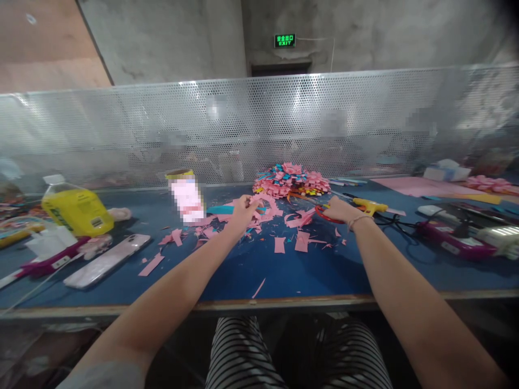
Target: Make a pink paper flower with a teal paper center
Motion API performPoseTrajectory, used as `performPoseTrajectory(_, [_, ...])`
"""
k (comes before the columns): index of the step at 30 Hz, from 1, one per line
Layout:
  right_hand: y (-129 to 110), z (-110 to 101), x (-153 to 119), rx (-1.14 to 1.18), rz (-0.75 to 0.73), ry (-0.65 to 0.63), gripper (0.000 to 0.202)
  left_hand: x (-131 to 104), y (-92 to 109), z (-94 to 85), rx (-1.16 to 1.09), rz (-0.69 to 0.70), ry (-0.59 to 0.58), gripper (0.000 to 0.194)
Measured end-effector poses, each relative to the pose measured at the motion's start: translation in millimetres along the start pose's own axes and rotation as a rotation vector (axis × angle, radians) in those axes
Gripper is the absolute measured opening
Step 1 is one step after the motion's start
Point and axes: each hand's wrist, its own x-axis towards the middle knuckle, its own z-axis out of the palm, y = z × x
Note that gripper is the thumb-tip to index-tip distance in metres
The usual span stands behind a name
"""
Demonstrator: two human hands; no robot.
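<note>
Striped trouser legs (239,351) are tucked under the table edge (259,306). Pink paper (266,205) is pinched mid-table by the left hand (245,209), thumb and fingers together, likely to steady it. Red-handled scissors (330,219) are gripped by the right hand (339,208), fingers clamped around the handles (presumably for control). Scraps (302,241) are strewn nearby; a pompom pile (290,181) is set behind, probably for elbow room.

Blk/wht striped trousers (239,351); thin pale band (360,220), R wrist; grey sleeve (107,374), L arm.
</note>
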Motion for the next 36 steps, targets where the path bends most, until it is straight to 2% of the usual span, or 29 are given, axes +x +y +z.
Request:
performPoseTrajectory(2, [-1,-5,-4,-0.029,0.078,0.066,0.041,0,0,0.0,0.008,-0.004,-0.004,0.010])
performPoseTrajectory(4, [-2,-11,-7,-0.038,0.121,0.194,0.043,0,0,0.4,0.010,-0.006,-0.006,0.013])
performPoseTrajectory(7, [-4,-15,-9,0.035,0.094,0.437,0.044,-2,1,1.2,0.020,-0.009,-0.014,0.016])
performPoseTrajectory(10, [-9,-15,-9,0.200,0.033,0.567,0.046,-2,1,1.5,0.040,0.009,-0.028,0.017])
performPoseTrajectory(12, [-13,-13,-9,0.313,0.010,0.560,0.046,-2,0,1.2,0.037,0.020,-0.031,0.017])
performPoseTrajectory(15, [-17,-11,-9,0.405,-0.015,0.451,0.050,0,-3,0.3,0.020,0.024,-0.039,0.019])
performPoseTrajectory(18, [-20,-7,-9,0.392,-0.046,0.396,0.054,2,-4,-0.2,0.037,0.035,-0.047,0.020])
performPoseTrajectory(21, [-21,-3,-9,0.336,-0.090,0.428,0.052,2,-4,0.0,0.109,0.047,-0.072,0.020])
performPoseTrajectory(23, [-24,-1,-10,0.303,-0.137,0.433,0.048,2,-4,0.2,0.211,0.046,-0.125,0.019])
performPoseTrajectory(26, [-31,2,-12,0.302,-0.214,0.415,0.044,2,-8,-0.7,0.499,0.111,-0.182,0.013])
performPoseTrajectory(28, [-38,2,-14,0.337,-0.255,0.408,0.044,2,-11,-2.3,0.712,0.219,-0.170,0.013])
performPoseTrajectory(30, [-46,4,-17,0.381,-0.289,0.394,0.044,1,-12,-4.0,0.837,0.317,-0.098,0.023])
performPoseTrajectory(33, [-58,6,-21,0.441,-0.311,0.344,0.045,-5,-6,-3.5,0.792,0.424,-0.029,0.040])
performPoseTrajectory(34, [-62,7,-23,0.453,-0.312,0.328,0.046,-7,-2,-1.8,0.725,0.451,-0.062,0.041])
performPoseTrajectory(36, [-69,9,-26,0.461,-0.319,0.314,0.047,-15,6,3.7,0.532,0.453,-0.210,0.036])
